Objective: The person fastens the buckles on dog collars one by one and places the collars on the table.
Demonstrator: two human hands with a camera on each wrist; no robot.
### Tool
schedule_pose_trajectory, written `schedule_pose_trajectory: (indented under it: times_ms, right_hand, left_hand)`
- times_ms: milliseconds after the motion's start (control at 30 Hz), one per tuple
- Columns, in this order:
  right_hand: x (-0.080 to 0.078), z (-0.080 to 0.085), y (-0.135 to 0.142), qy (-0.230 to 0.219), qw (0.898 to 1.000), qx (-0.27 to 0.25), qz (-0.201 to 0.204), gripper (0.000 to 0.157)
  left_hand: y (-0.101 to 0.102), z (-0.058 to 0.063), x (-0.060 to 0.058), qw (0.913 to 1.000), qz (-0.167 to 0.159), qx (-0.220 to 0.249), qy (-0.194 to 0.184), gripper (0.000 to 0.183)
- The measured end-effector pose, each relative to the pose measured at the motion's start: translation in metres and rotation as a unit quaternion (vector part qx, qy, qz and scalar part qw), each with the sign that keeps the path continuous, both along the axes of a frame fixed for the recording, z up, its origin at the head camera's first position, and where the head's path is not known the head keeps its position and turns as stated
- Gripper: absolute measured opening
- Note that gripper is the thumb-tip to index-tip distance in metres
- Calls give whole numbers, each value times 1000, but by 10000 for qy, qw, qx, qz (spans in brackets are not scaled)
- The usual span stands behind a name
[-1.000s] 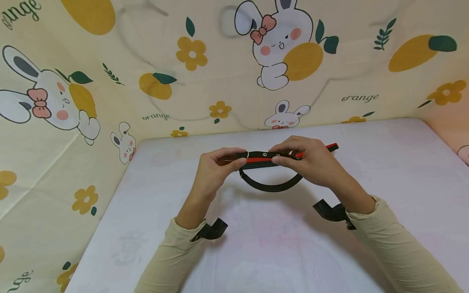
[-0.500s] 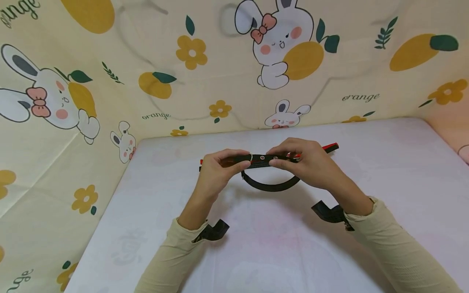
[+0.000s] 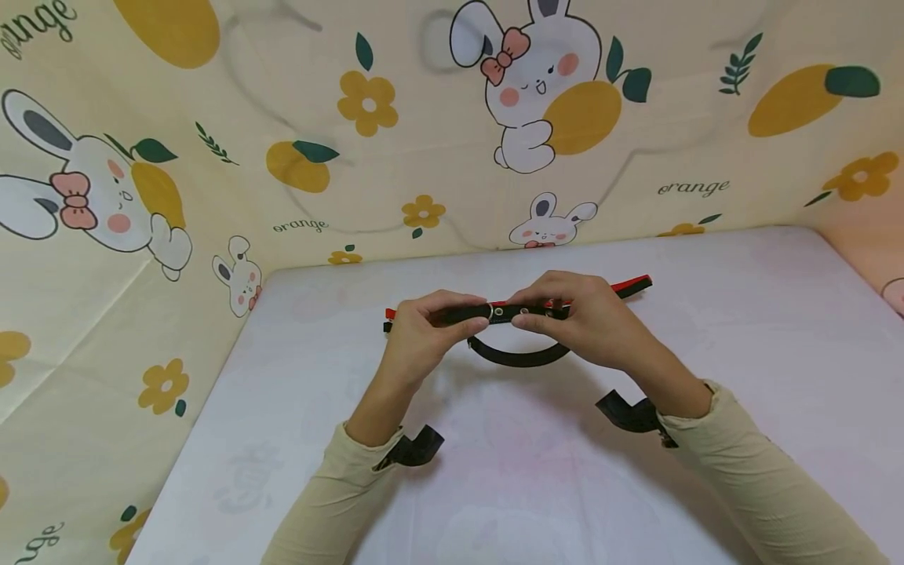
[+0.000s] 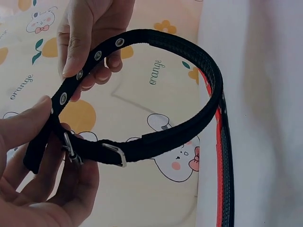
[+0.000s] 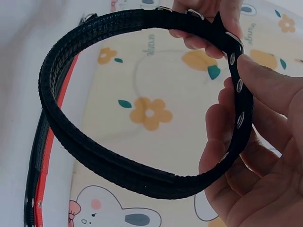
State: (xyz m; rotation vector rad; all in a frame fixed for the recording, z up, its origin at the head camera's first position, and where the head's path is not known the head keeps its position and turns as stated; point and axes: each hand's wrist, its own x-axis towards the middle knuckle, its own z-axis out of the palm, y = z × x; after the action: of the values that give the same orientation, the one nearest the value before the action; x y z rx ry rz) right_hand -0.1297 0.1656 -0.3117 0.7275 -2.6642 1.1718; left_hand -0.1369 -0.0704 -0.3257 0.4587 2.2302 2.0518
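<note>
- Head view shows a person's two hands raising a black buckle collar point(image 4: 180, 134), looped, above the far part of the white table point(image 3: 494, 486).
- Left hand point(image 3: 424, 326) pinches the strap beside the buckle point(image 4: 72, 149); right hand point(image 3: 582, 318) pinches it along the eyelets point(image 4: 98, 56), thumb against fingers.
- I'd judge it light, bendable yet springy, hardly fragile, its smooth padded stretch perhaps slippery.
- Best holds, to my eye: the buckle end and the flat eyelet tail.

In the head view we lose parts of the black collar point(image 3: 523, 360) behind the left hand point(image 3: 422, 331) and right hand point(image 3: 582, 323) and, beyond it, much of the red strap point(image 3: 631, 283), which the left wrist view crops below the collar.
</note>
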Motion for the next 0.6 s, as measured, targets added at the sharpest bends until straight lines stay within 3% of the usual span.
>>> schedule_pose_trajectory:
  times_ms: [600]
  right_hand:
    - [4,-3,-8,255,9997,34,35,23]
  left_hand:
    - [3,-3,0,9997,-149,-170,102,23]
